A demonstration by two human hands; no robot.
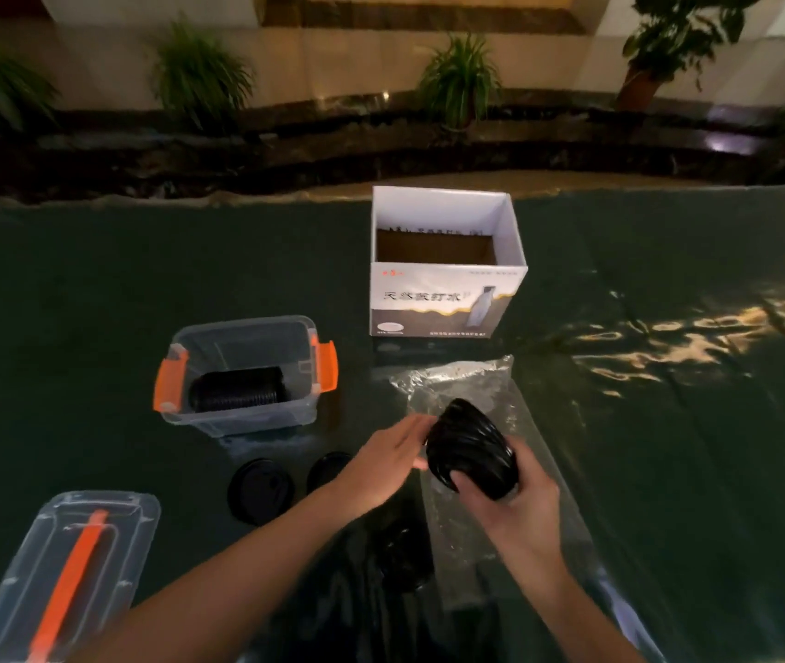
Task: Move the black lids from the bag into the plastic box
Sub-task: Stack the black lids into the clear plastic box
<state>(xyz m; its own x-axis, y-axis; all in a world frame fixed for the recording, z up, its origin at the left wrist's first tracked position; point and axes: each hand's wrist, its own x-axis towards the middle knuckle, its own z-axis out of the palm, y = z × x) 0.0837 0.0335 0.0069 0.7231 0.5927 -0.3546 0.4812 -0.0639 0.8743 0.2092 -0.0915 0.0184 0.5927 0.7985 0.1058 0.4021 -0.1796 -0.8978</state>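
My right hand (510,500) grips a fanned stack of black lids (469,447) from below, above the clear plastic bag (472,380) lying on the table. The straight fingers of my left hand (388,459) touch the stack's left end. The clear plastic box (237,375) with orange latches stands to the left and holds another stack of black lids (237,390) lying on its side. Two loose black lids (261,490) (326,468) lie flat on the table in front of the box. More dark lids (400,543) lie under my arms, partly hidden.
A white cardboard box (448,265), open at the top, stands behind the bag. The plastic box's clear cover (70,567) with an orange handle lies at the front left. A dark green cloth (668,423) covers the table. Potted plants stand beyond the far edge.
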